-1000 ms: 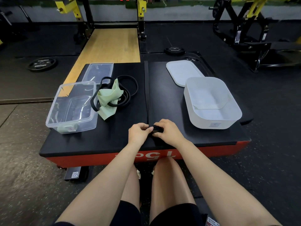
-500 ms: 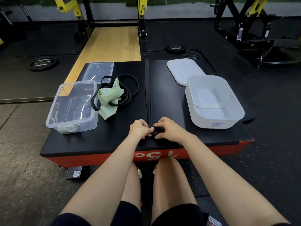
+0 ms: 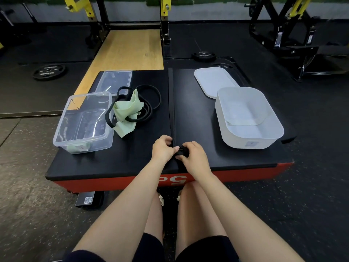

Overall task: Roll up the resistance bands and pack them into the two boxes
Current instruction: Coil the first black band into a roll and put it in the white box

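Both hands are working at the six o'clock edge of the tabletop point(image 3: 207, 114): the left hand point(image 3: 164, 149) and right hand point(image 3: 194, 157) are curling their fingers around a small coil of a black band point(image 3: 182, 151), whose unrolled length is running straight toward twelve o'clock. Rolling is the step in hand; next, I judge, the roll needs walking up the strip while staying tight. A clear box point(image 3: 85, 121) is sitting at nine o'clock, a white box point(image 3: 247, 118) at two o'clock, and a tangle of bands point(image 3: 132, 106) at ten o'clock. Red edging below is showing upside-down digits, seemingly "5" and "c"; the box stickers are too small to read.
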A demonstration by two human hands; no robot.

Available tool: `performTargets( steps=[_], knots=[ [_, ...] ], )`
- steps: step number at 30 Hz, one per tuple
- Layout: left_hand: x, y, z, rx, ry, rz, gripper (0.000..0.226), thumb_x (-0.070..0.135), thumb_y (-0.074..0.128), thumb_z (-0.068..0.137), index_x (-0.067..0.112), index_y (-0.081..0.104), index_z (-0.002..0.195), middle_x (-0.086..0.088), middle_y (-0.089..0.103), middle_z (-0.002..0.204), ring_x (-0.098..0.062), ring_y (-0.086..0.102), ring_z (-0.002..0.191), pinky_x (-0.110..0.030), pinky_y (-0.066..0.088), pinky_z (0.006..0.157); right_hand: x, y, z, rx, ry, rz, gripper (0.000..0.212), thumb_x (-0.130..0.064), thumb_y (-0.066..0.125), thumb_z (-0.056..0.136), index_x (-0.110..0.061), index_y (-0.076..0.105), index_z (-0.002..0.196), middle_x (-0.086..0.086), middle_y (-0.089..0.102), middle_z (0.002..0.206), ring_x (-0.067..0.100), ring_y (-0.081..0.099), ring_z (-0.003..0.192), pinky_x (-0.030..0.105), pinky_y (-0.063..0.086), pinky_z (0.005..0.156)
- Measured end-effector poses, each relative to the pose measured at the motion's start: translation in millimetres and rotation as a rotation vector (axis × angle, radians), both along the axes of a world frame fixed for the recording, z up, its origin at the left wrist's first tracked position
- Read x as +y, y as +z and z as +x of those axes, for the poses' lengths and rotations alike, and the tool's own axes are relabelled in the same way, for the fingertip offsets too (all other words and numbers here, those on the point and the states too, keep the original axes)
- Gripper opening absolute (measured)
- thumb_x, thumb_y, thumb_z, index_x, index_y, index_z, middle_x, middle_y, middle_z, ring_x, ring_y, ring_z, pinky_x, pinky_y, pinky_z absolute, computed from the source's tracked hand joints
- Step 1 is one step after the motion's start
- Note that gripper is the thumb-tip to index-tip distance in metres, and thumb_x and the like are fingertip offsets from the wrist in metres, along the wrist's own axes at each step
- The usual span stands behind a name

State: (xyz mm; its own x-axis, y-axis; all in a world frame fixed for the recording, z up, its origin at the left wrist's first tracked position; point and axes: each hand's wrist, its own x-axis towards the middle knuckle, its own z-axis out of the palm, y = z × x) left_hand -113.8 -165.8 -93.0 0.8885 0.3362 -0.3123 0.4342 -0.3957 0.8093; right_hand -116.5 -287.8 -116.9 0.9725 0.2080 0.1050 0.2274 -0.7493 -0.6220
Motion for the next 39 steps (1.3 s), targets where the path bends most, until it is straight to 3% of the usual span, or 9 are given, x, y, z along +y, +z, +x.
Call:
performTargets(
  steps=[4, 11, 18, 21, 25, 29, 35, 39],
  knots=[
    [-1, 1, -3, -0.050, -0.024, 0.002, 0.041, 0.010, 0.072, 0.081, 0.007, 0.059, 0.120, -0.008, 0.064, 0.116, -0.018, 0.060, 0.106, -0.026, 0.045, 0.097, -5, 7, 10, 0.025, 0.075, -0.037, 0.039, -0.025, 0.071, 0.081, -0.011, 0.060, 0.116, 0.003, 0.059, 0.106, 0.019, 0.051, 0.104, 0.024, 0.037, 0.082],
    [-3, -2, -14, -0.048, -0.026, 0.037, 0.040, 0.019, 0.072, 0.081, 0.011, 0.061, 0.118, -0.003, 0.066, 0.113, -0.017, 0.060, 0.106, -0.031, 0.046, 0.097, -20, 28, 22, 0.090, 0.323, -0.082, 0.040, -0.019, 0.075, 0.078, -0.012, 0.064, 0.116, 0.004, 0.063, 0.104, 0.012, 0.046, 0.087, 0.032, 0.043, 0.087],
    [2, -1, -17, -0.032, 0.015, 0.019, 0.024, 0.024, 0.073, 0.081, 0.011, 0.069, 0.101, -0.003, 0.068, 0.095, -0.019, 0.064, 0.092, -0.038, 0.055, 0.086, -27, 42, 33, 0.242, 0.469, -0.141, 0.049, -0.014, 0.075, 0.079, -0.019, 0.061, 0.125, -0.001, 0.059, 0.120, 0.013, 0.050, 0.095, 0.022, 0.038, 0.085],
    [2, 3, -11, 0.022, 0.026, -0.002, 0.019, 0.019, 0.074, 0.080, 0.012, 0.066, 0.096, -0.005, 0.066, 0.096, -0.017, 0.063, 0.084, -0.031, 0.056, 0.077, -24, 40, 30, 0.259, 0.433, -0.133, 0.051, -0.014, 0.074, 0.079, -0.018, 0.059, 0.127, -0.001, 0.059, 0.120, 0.013, 0.052, 0.100, 0.022, 0.038, 0.087],
    [3, 6, -6, 0.067, 0.022, 0.044, 0.018, 0.021, 0.074, 0.079, 0.015, 0.063, 0.091, -0.006, 0.066, 0.104, -0.021, 0.062, 0.098, -0.028, 0.050, 0.083, -21, 27, 18, 0.196, 0.300, -0.108, 0.058, -0.022, 0.077, 0.076, -0.015, 0.054, 0.129, 0.001, 0.055, 0.120, 0.017, 0.050, 0.114, 0.022, 0.037, 0.092],
    [1, 4, -8, 0.055, 0.014, 0.092, 0.017, 0.022, 0.071, 0.081, 0.015, 0.061, 0.093, -0.004, 0.065, 0.107, -0.020, 0.060, 0.103, -0.027, 0.045, 0.084, -10, 12, -1, 0.095, 0.075, -0.084, 0.053, -0.040, 0.078, 0.071, -0.014, 0.052, 0.109, -0.002, 0.048, 0.105, 0.016, 0.047, 0.102, 0.025, 0.038, 0.080],
    [-1, 2, -13, 0.001, 0.019, 0.061, 0.044, 0.021, 0.069, 0.083, 0.019, 0.053, 0.125, 0.001, 0.065, 0.112, -0.018, 0.058, 0.106, -0.029, 0.045, 0.089, 5, 5, -7, -0.019, -0.018, -0.079, 0.045, -0.039, 0.069, 0.082, -0.010, 0.052, 0.111, 0.003, 0.050, 0.112, 0.019, 0.046, 0.107, 0.026, 0.038, 0.084],
    [-2, -1, -15, -0.027, 0.015, 0.025, 0.044, 0.018, 0.066, 0.086, 0.019, 0.057, 0.128, -0.003, 0.065, 0.118, -0.018, 0.057, 0.112, -0.030, 0.044, 0.098, 2, 7, -4, -0.013, 0.011, -0.031, 0.042, -0.034, 0.070, 0.081, -0.009, 0.056, 0.112, 0.002, 0.053, 0.109, 0.019, 0.047, 0.106, 0.021, 0.032, 0.079]
  ],
)
